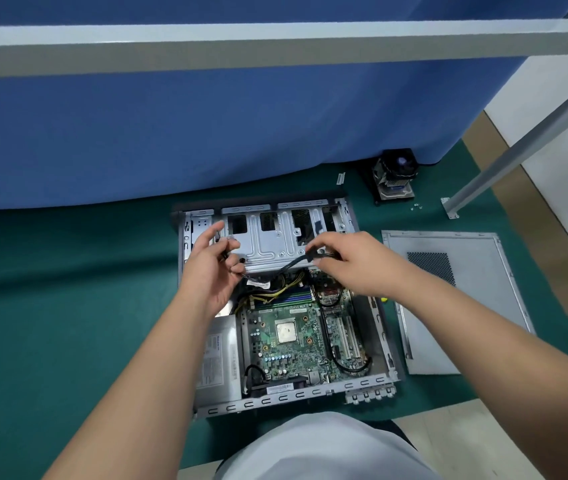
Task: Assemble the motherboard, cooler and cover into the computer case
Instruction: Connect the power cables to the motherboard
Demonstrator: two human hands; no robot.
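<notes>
Above the open computer case, the left hand and right hand each pinched an end of a black cable. A hard tug could have bent its plug. The motherboard sat inside. Cooler and cover lay right of the case on green mat, by a blue curtain.

A green mat covers the floor. On it sit the open computer case, the flat grey cover just beside it, the cooler farther back, and some tiny screws.
</notes>
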